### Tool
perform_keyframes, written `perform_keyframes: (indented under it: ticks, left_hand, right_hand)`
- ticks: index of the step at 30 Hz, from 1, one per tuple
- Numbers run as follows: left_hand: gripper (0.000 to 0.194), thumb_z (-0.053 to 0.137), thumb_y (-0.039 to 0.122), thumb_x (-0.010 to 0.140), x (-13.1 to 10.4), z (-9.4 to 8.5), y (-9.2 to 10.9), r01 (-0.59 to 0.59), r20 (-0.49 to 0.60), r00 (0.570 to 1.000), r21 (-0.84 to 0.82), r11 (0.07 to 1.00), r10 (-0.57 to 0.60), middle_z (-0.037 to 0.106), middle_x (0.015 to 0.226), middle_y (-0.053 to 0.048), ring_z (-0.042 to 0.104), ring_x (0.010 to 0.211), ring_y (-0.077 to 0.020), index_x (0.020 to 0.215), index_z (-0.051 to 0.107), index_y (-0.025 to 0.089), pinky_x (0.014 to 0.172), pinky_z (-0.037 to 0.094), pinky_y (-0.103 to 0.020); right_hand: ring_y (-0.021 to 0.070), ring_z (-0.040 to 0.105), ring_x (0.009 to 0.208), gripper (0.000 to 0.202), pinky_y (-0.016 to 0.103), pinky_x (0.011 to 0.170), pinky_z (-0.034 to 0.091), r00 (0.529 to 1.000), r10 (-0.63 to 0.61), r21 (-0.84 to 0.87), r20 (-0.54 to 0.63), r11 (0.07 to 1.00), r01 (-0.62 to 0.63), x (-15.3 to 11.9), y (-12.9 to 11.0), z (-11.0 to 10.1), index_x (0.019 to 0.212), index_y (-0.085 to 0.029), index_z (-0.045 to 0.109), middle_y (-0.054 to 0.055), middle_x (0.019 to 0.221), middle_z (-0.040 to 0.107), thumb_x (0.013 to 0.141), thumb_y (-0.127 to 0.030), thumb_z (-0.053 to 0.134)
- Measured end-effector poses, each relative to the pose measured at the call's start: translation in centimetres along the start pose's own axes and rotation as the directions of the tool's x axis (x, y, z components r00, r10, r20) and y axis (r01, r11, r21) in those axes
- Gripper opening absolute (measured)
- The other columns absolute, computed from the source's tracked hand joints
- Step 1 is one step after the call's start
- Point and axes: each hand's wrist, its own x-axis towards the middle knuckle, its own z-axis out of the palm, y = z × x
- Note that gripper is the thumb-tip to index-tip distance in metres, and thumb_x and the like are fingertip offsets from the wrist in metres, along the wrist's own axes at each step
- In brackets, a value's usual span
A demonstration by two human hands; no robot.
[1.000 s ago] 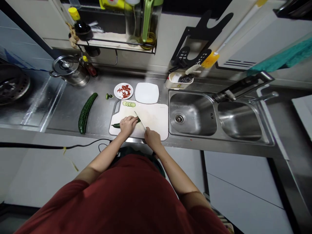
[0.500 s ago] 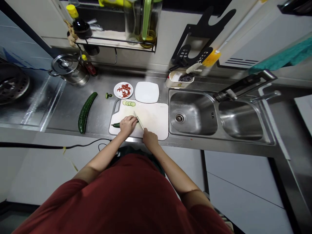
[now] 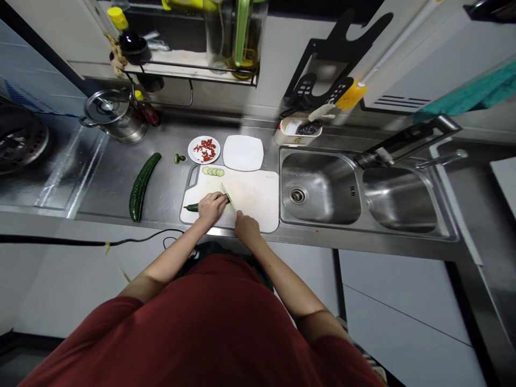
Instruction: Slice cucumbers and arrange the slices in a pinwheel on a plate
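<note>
My left hand (image 3: 213, 208) is closed over a dark green cucumber (image 3: 192, 207), pressing it against the white cutting board (image 3: 260, 204). The cucumber's tapered end sticks out to the left, and its middle is hidden under my fingers. With my right hand (image 3: 247, 228) I grip the handle of a knife (image 3: 230, 198). Its blade crosses the cucumber's right end, right beside my left fingertips. Several thin cucumber slices (image 3: 213, 171) lie overlapped in a row along the board's far edge.
Behind the board stand a plate of chopped red pieces (image 3: 204, 149) and a square white plate (image 3: 243, 152). A whole cucumber (image 3: 144, 186) and small green end pieces (image 3: 179, 158) lie to the left. A steel pot (image 3: 115, 114) stands farther back; a double sink (image 3: 320, 185) is on the right.
My right hand has shifted very slightly left and up with the knife, whose blade shows more of its flat side. The left hand keeps its place on the cucumber.
</note>
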Motion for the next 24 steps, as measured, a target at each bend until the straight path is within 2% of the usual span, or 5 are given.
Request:
perform_keyframes:
  ticks: [9,16,24]
  left_hand:
    - [0.032,0.041,0.039,0.094,-0.05,0.3,-0.12,0.0,0.008,1.0,-0.005,1.0,0.0,0.066,0.111,-0.005,0.056,0.097,-0.0207,0.105,0.07,0.029,0.081,0.041,-0.034]
    - [0.032,0.041,0.039,0.094,0.1,-0.13,0.2,-0.003,0.036,0.999,0.022,1.0,0.002,0.066,0.109,-0.005,0.056,0.097,-0.0204,0.105,0.07,0.03,0.081,0.041,-0.033]
    - [0.033,0.039,0.04,0.095,0.2,-0.04,0.15,-0.012,0.023,1.0,0.009,1.0,0.012,0.066,0.109,-0.004,0.055,0.095,-0.0198,0.101,0.07,0.03,0.079,0.04,-0.033]
  right_hand:
    - [0.0243,0.067,0.092,0.025,0.032,0.077,0.049,0.999,-0.02,0.021,-0.043,1.0,0.021,0.56,-0.11,-0.43,0.114,-0.015,0.048,0.014,0.096,0.068,0.096,-0.017,0.03]
    - [0.0248,0.066,0.093,0.025,0.033,0.077,0.048,1.0,-0.007,0.032,0.022,0.999,0.006,-0.11,0.63,-0.01,0.114,-0.015,0.048,0.015,0.098,0.067,0.095,-0.016,0.032]
    - [0.025,0.066,0.094,0.025,0.034,0.078,0.048,1.0,-0.017,0.034,0.006,0.999,0.017,0.31,0.42,-0.39,0.114,-0.015,0.048,0.015,0.099,0.067,0.096,-0.016,0.031]
